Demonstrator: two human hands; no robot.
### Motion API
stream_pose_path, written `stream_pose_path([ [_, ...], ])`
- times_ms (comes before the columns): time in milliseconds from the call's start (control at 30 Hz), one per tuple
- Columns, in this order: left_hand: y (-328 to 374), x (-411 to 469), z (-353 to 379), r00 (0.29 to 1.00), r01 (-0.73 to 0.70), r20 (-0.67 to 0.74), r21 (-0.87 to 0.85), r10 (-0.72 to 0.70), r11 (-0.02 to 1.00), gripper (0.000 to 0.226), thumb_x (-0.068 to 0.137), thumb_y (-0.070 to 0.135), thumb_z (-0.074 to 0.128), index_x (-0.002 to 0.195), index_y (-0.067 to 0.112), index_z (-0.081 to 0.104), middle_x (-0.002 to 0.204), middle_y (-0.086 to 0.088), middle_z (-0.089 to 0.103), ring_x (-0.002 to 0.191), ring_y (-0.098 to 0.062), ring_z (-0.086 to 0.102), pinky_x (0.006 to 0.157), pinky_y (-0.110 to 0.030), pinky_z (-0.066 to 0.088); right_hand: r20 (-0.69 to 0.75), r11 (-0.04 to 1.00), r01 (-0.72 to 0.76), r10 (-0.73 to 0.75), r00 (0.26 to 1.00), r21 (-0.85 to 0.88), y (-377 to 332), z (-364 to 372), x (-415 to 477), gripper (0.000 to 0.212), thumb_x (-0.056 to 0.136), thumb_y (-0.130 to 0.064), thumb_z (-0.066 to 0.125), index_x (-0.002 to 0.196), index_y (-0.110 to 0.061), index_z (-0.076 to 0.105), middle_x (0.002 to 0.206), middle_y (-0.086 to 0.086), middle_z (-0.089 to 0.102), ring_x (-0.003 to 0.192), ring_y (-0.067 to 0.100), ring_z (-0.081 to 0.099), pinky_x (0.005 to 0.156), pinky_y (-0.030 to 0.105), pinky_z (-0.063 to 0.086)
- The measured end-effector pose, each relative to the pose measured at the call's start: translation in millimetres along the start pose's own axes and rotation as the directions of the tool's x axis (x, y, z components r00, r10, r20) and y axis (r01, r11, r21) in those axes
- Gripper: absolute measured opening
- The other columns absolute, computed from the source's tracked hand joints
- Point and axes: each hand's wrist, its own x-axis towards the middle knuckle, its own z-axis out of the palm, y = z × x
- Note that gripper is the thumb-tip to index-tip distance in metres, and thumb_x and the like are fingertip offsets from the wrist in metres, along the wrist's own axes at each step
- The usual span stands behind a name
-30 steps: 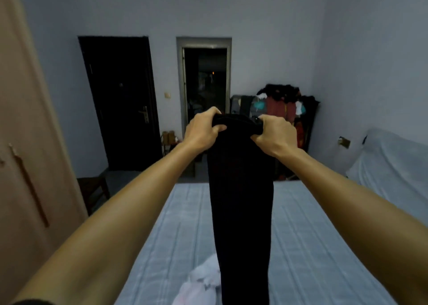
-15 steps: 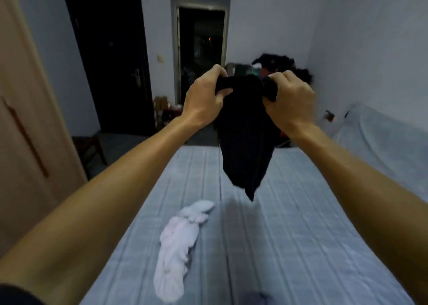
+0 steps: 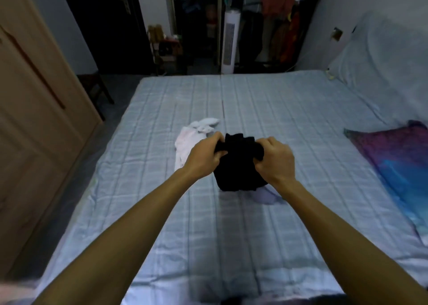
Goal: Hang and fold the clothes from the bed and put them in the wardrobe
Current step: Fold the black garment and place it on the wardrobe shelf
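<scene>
Nearest us is the bed (image 3: 231, 247), with our two forearms reaching over it toward twelve o'clock. At their ends our left hand (image 3: 203, 157) and right hand (image 3: 276, 164) each have their fingers curled tight on the top edge of the black garment (image 3: 239, 168). It hangs bunched in a short bundle low over the middle of the bed (we cannot tell whether its bottom touches the sheet). At its five o'clock a lilac piece (image 3: 266, 196) peeks out from under it. At its ten o'clock, partly behind our left hand, a white garment (image 3: 185, 142) lies crumpled. Out at three o'clock a purple-blue cover (image 3: 393, 172) rests on the bed, and at nine o'clock stands the wardrobe (image 3: 34, 131), which looks shut. Farthest, around twelve to one o'clock, are a fan (image 3: 229, 43) and a rack (image 3: 282, 20) of hanging clothes.

We judge the job unfinished. The black garment is mid-fold and not yet neat, the white and lilac ones lie unfolded, and all three have yet to go into the wardrobe. In count, that makes two hands and three pieces of clothing on the bed: one black, one white, one lilac.
</scene>
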Motion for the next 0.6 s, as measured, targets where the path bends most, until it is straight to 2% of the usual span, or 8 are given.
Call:
stream_pose_path([
  [67,-7.7,-48.9,13.1,0.999,0.0,0.045,0.013,0.0,1.0,0.017,0.083,0.013,0.064,0.092,0.014,0.05,0.081,0.002,0.06,0.073,-0.02,0.054,0.068,-0.04,0.049,0.063,1.0,-0.011,0.01,0.998,0.012,-10.2,-1.0,-51.6,0.029,0.061,-0.012,0.071,0.09,-0.015,0.065,0.078,0.007,0.062,0.058,0.033,0.057,0.057,0.034,0.043],
  [133,-14.1,-98.0,25.2,0.993,0.003,0.116,0.025,-0.005,1.0,0.017,0.083,0.013,0.064,0.093,0.016,0.05,0.084,0.001,0.063,0.074,-0.021,0.056,0.065,-0.039,0.049,0.127,0.999,-0.043,0.04,0.991,0.027,-20.0,-2.2,-106.3,0.032,0.062,-0.012,0.073,0.093,-0.015,0.065,0.079,0.006,0.063,0.059,0.031,0.058,0.056,0.034,0.045],
  [233,-22.8,-165.2,44.2,0.971,-0.002,0.24,0.047,-0.009,0.999,0.019,0.085,0.018,0.063,0.095,0.018,0.047,0.086,-0.002,0.065,0.074,-0.024,0.059,0.062,-0.039,0.049,0.228,0.994,-0.095,0.079,0.97,0.056,-36.1,-6.1,-184.6,0.033,0.065,-0.012,0.071,0.096,-0.015,0.062,0.076,0.007,0.062,0.057,0.031,0.056,0.048,0.031,0.039],
  [367,-29.0,-232.4,68.2,0.928,-0.002,0.372,0.088,-0.031,0.996,0.02,0.084,0.021,0.061,0.096,0.018,0.045,0.083,-0.006,0.064,0.07,-0.026,0.058,0.062,-0.042,0.049,0.33,0.987,-0.154,0.128,0.935,0.054,-50.8,-12.3,-261.7,0.035,0.063,-0.01,0.071,0.096,-0.016,0.062,0.075,0.006,0.059,0.054,0.031,0.054,0.05,0.032,0.039],
  [500,-39.4,-276.7,91.0,0.805,-0.003,0.589,0.117,-0.067,0.993,0.026,0.082,0.025,0.063,0.088,0.026,0.038,0.078,-0.001,0.056,0.068,-0.02,0.05,0.06,-0.036,0.043,0.511,0.969,-0.245,0.193,0.838,0.036,-55.0,-11.7,-324.8,0.035,0.064,-0.017,0.069,0.097,-0.022,0.061,0.079,0.004,0.062,0.06,0.031,0.058,0.052,0.034,0.046],
  [600,-44.3,-298.0,107.0,0.769,0.035,0.633,0.099,-0.09,0.995,0.027,0.08,0.023,0.066,0.087,0.024,0.039,0.074,0.007,0.049,0.066,-0.014,0.044,0.057,-0.027,0.034,0.616,0.962,-0.271,0.208,0.76,0.01,-54.0,-6.7,-357.9,0.036,0.066,-0.026,0.071,0.1,-0.025,0.06,0.084,0.002,0.063,0.068,0.033,0.061,0.059,0.038,0.049],
])
